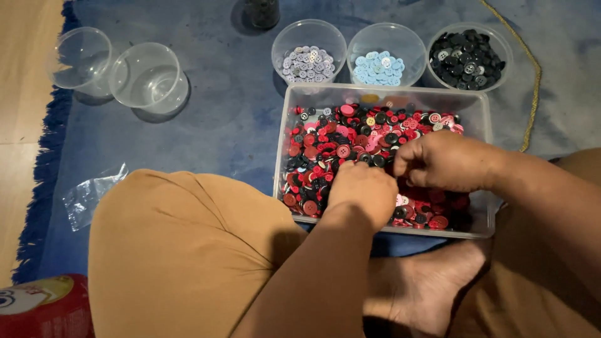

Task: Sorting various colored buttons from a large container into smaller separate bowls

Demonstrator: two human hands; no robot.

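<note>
curling 2 hands [400, 178] knuckles-up over mixed buttons [350, 141].

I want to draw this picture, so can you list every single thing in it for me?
Rectangular tub: one, clear plastic, middle of the rug, full of mixed red, pink and black buttons.
Round cups with buttons: three, clear, behind the tub; pale grey buttons, light blue buttons, black buttons.
Empty round cups: two, clear, far left on the rug.
Dark jar: one, top edge, partly cut off.
Plastic bag: one, clear, left on the rug.
Rug: one, blue, fringed.
Cord: one, yellowish, right.
Red container: one, bottom left corner.
Trousers: tan.
Bare foot: one, under the tub's front.
Left hand, right hand: both in the tub's buttons, grip hidden.
</note>
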